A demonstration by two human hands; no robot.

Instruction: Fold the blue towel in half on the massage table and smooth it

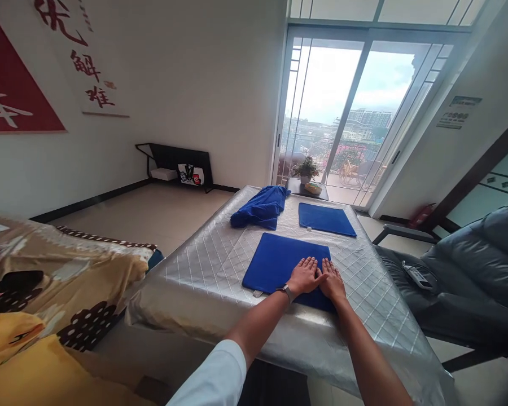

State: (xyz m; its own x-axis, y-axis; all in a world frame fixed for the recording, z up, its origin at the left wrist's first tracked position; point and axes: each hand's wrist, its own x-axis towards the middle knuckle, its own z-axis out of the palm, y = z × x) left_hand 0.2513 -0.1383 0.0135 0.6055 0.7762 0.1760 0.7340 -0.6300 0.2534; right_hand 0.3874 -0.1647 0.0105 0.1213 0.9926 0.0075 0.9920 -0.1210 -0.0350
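Note:
A flat, neatly squared piece of blue cloth (271,256) lies on the silver quilted table cover (211,282), with a small white tag at its near edge. My left hand (306,275) rests palm down on its right part, fingers stretched out. Beside it, my right hand (332,279) lies flat near the cloth's right edge, the thumbs touching or nearly so. Neither hand grips anything. Farther back, a second flat blue cloth (325,219) sits to the right, also tagged. A loose, crumpled blue cloth (260,208) is heaped at the back left.
Left of the table is a bed or sofa with brown covers (110,270) and a yellow cushion (29,372). A dark armchair (478,270) holding a small device (418,276) stands close on the right. Beyond the table are a potted plant (307,168) and glass sliding doors (359,113).

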